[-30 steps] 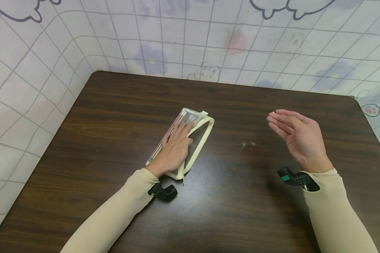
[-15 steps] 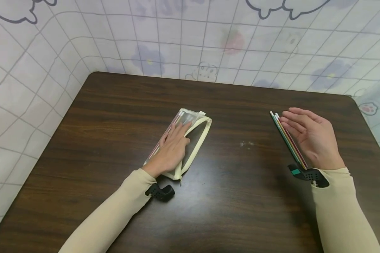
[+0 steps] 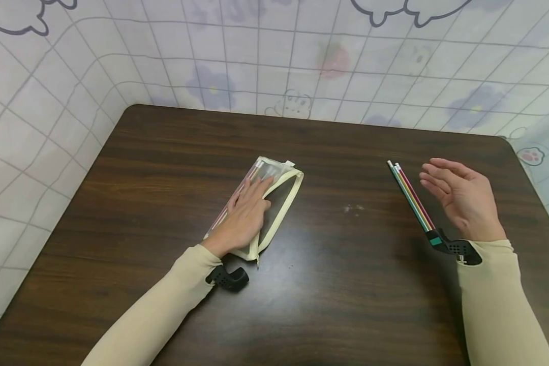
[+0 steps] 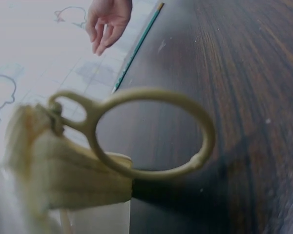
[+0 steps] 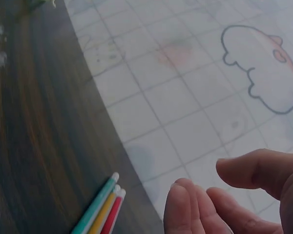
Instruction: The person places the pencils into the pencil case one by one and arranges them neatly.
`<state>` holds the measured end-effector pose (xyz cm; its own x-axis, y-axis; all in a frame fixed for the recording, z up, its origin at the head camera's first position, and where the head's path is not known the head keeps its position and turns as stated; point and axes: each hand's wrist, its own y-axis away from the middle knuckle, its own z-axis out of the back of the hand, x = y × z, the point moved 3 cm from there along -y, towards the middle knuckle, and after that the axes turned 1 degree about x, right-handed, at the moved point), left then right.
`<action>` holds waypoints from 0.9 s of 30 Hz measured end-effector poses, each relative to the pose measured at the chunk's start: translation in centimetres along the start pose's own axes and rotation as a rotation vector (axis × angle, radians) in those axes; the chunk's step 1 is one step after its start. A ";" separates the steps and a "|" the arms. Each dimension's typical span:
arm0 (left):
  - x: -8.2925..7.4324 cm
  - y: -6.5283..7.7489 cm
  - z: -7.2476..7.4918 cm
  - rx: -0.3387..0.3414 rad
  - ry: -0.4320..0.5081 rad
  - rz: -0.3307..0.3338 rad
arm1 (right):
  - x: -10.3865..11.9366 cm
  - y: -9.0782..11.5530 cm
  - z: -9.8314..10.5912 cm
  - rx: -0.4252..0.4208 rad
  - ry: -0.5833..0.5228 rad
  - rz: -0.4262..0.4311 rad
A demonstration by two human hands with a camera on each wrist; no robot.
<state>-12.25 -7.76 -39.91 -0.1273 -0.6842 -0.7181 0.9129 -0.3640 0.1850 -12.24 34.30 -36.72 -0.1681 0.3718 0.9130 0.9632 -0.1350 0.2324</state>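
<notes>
Since a second ago, three pens (image 3: 410,196) have come into sight on the table (image 3: 174,152); the right hand (image 3: 462,200) that hid them has drawn off to their right, and they lie bare, side by side.

From the head view, the left hand (image 3: 246,213) lies flat on a clear pouch (image 3: 283,190), fingers straight and pressing it down, seemingly to keep it from sliding. More pens show through the plastic under the fingertips. The zip runs along the pouch's right edge. The right hand is raised just beside the loose pens, palm turned toward them, fingers relaxed and slightly bent, holding nothing.

At the left wrist, the pouch's ring pull (image 4: 146,131) fills the frame, blurred and close. Far off, the right hand (image 4: 107,22) hangs with loose fingers next to the pens (image 4: 136,48).

At the right wrist, the pen ends (image 5: 105,207) rest near the table edge, fingertips (image 5: 185,209) curled a little above them, apart from them. A gridded cloth (image 5: 185,97) stands behind.
</notes>
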 end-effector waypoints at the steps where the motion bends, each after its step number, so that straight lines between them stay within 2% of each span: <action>1: 0.0 0.0 0.0 0.002 0.002 -0.001 | 0.0 0.0 0.2 -0.009 0.019 -0.005; 9: 0.0 0.0 0.0 0.007 0.005 -0.002 | -0.6 -0.7 1.6 -0.019 0.158 -0.021; 16: 0.1 -0.1 0.0 0.011 0.002 -0.003 | -1.3 -1.1 2.5 -0.013 0.214 -0.064; 27: 0.1 -0.1 0.0 0.014 -0.009 0.001 | -1.8 -1.5 3.3 0.036 0.365 -0.071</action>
<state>-12.38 -7.76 -39.98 -0.1296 -0.6903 -0.7118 0.9077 -0.3715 0.1950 -12.67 36.90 -39.82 -0.2920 0.0264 0.9560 0.9522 -0.0854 0.2932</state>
